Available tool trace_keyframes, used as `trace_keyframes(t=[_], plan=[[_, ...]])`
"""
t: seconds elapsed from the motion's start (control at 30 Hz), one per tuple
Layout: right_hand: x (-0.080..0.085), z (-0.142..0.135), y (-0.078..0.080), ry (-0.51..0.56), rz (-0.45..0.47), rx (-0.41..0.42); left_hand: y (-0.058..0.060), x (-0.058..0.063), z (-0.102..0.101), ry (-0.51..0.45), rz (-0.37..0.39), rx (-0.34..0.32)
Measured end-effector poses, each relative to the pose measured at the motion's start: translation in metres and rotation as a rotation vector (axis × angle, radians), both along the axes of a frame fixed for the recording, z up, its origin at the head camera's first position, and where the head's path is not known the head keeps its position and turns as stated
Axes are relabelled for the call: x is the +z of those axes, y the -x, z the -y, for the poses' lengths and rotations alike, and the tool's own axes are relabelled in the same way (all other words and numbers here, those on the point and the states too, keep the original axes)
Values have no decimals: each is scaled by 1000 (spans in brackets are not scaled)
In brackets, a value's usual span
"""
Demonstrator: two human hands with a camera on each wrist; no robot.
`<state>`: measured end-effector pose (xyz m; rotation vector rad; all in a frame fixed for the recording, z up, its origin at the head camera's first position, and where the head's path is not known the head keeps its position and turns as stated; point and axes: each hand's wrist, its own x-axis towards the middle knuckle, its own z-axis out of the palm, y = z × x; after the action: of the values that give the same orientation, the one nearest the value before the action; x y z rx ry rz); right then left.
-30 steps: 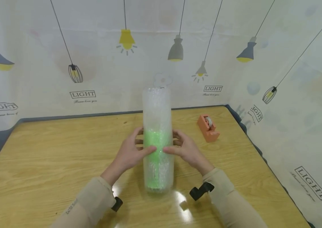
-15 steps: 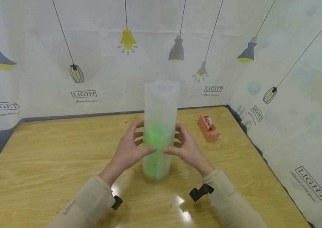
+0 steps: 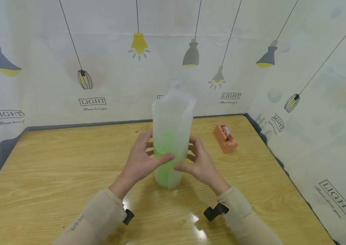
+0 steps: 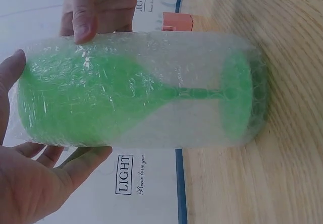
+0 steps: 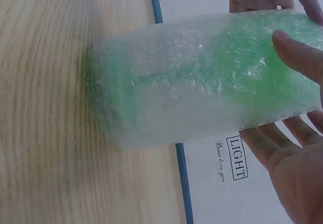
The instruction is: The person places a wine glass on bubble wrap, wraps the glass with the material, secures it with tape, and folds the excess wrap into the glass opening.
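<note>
A green wine glass [image 4: 91, 95] stands wrapped in a tall roll of clear bubble wrap [image 3: 173, 115]. Through the layers its bowl, thin stem and round foot show in the left wrist view. My left hand [image 3: 142, 158] grips the roll from the left, thumb across the near face. From the right, my right hand [image 3: 202, 165] holds it the same way, the two thumbs close together at mid-height. The upper part of the wrap rises above the glass as a loose sleeve, its open rim facing up. Fingers behind the roll are partly hidden.
An orange tape dispenser [image 3: 225, 139] with a roll of clear tape stands at the back right of the wooden table [image 3: 69, 163]. Behind the table rises a white wall covering [image 3: 115, 51] printed with lamps. Dark edging runs along the table's back and sides.
The wrapped glass has moved up and away from the person and tilted, so its open top rim now shows. Both hands keep hold; the left thumb has shifted slightly up and right.
</note>
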<state>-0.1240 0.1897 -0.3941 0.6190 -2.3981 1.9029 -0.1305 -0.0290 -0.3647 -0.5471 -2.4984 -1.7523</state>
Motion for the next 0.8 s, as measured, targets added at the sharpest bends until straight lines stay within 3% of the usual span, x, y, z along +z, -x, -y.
trace_keyframes(t=[0.13, 0.4, 0.67, 0.8], plan=[[3, -10, 4, -12, -11, 78, -1, -1, -2, -13, -16, -8], [19, -23, 21, 116, 5, 274, -2, -4, -1, -17, -25, -10], [20, -10, 16, 88, 15, 140, -4, -4, 1, -15, -61, -14], [22, -9, 15, 77, 26, 123, -6, -3, 4, 9, -126, 11]])
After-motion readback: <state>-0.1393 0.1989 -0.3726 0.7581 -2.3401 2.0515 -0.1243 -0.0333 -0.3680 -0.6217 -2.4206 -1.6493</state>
